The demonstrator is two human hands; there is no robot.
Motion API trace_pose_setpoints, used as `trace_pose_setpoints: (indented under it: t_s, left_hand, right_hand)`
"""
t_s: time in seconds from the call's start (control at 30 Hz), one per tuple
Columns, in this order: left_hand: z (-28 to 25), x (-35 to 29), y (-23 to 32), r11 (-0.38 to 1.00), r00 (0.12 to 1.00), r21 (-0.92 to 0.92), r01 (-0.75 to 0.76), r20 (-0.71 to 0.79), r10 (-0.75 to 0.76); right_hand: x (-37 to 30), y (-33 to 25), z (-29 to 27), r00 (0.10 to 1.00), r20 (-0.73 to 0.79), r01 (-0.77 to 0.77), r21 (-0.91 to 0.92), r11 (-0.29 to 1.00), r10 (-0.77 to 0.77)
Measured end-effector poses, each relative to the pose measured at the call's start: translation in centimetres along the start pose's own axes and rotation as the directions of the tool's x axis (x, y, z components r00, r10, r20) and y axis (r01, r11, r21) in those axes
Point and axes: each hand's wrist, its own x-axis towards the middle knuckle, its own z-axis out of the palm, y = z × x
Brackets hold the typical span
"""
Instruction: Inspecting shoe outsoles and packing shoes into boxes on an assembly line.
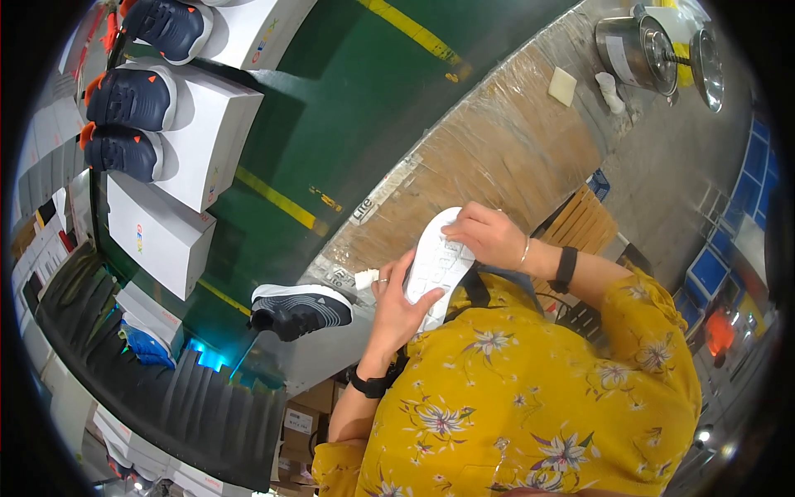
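A shoe (pixel 432 263) is held upside down close to my chest, its white, patterned sole facing up. My left hand (pixel 394 308) grips its near side, thumb across the sole and fingers around the edge. My right hand (pixel 490 238) is closed at the far part of the sole, fingertips bent and pressed together on its surface; what they hold, if anything, is hidden. Beside my left fingers is a small white wad (pixel 365 279). To the left, a dark grey running shoe (pixel 302 311) with a white sole lies at the bench's end.
The plastic-wrapped bench (pixel 497 137) carries a pale yellow pad (pixel 561 86), a white crumpled piece (pixel 609 93) and a metal pot (pixel 633 54). Beyond it runs a green conveyor (pixel 331 108) with white shoeboxes (pixel 219 132) and navy shoes (pixel 132 98). A black strip curtain (pixel 157 389) hangs at left.
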Motion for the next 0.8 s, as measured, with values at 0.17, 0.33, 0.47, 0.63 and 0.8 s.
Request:
trace_pose_setpoints:
  t_s: [0.17,0.33,0.47,0.63,0.8]
  left_hand:
    - [0.2,0.0,-0.3,0.999,0.999,-0.007,-0.04,-0.011,0.04]
    - [0.1,0.6,0.4,1.0,0.999,-0.003,-0.005,0.033,0.005]
    - [0.2,0.9,0.2,0.999,0.998,0.021,-0.029,0.059,0.027]
    - [0.1,1.1,0.0,0.999,0.998,0.004,-0.043,0.043,0.043]
    - [0.1,1.4,0.6,1.0,0.998,0.027,-0.002,0.069,0.001]
  right_hand:
    - [2.5,-1.0,1.5,0.999,0.018,0.04,0.003,0.999,-0.04]
    - [1.4,0.3,0.1,0.997,0.032,0.071,0.012,0.997,-0.071]
    - [2.0,0.1,0.2,0.997,0.057,0.059,-0.005,0.998,-0.058]
    - [-0.5,0.0,-0.6,0.999,0.037,0.017,0.014,1.0,-0.018]
    - [0.4,-0.3,0.5,0.999,0.016,0.045,0.037,0.998,-0.045]
